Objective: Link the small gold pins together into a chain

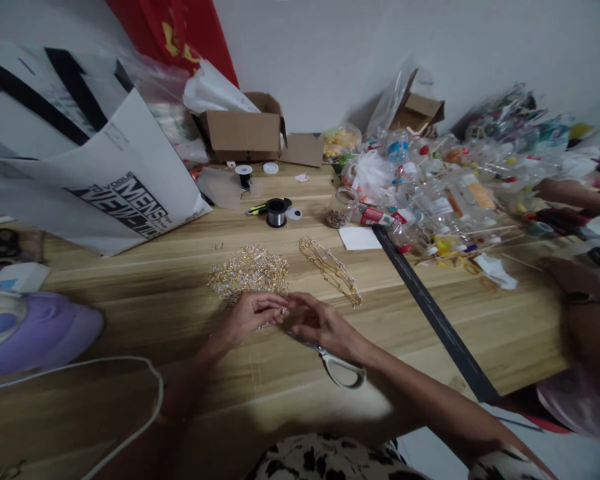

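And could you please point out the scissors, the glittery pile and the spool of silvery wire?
Scissors (329, 368): head view, on the pale handle loop.
Glittery pile (250, 272): head view, on its middle.
Spool (277, 217): head view, on the wound wire.

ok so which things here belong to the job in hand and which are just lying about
Probably the job:
beaded pile
gold beaded strands
scissors by the right hand
silver wire spool

Probably just lying about:
white shopping bag
cardboard box
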`<state>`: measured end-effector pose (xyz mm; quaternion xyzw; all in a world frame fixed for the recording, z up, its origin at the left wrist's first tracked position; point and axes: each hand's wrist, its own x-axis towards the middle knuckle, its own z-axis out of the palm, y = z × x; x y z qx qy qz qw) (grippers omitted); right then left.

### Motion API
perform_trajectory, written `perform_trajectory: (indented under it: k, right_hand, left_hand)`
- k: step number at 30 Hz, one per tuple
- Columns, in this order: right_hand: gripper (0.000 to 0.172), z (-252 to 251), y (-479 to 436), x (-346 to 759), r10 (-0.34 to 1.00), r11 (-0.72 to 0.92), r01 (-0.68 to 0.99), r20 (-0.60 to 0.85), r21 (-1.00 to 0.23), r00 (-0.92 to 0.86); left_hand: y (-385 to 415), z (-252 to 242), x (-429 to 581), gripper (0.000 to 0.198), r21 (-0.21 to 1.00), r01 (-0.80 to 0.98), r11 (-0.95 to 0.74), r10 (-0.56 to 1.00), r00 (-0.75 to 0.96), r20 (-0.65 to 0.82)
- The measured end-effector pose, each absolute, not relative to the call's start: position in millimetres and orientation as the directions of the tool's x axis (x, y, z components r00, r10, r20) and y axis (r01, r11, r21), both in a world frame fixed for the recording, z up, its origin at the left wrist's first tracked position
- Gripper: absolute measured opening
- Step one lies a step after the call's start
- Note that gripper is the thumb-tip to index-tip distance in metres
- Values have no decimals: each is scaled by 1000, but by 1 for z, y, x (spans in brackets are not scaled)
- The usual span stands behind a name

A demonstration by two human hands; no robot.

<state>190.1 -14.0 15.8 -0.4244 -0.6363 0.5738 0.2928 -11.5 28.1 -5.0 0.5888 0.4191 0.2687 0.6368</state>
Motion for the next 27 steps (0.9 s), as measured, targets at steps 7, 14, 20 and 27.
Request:
perform_trajectory:
  k: [7, 14, 20, 27]
  right_hand:
    - [55, -15, 11, 165, 809, -355, -164, -215, -920, -547]
    - [38, -21, 10, 170, 810, -323, -99, -221, -941, -543]
    - [33, -18, 6, 173, 816, -299, -55, -225, -953, -533]
    - [42, -12, 3, 173, 872, -219, -16, -188, -976, -453]
  left_hand:
    - [23, 4, -7, 18, 962, 271, -39, 878, 469, -97]
    - [23, 10, -8, 17, 886, 405, -227, 899, 438, 30]
    - [27, 2, -8, 11, 899, 380, -218, 918, 394, 55]
    - [26, 4, -2, 8, 917, 369, -150, 929, 371, 3]
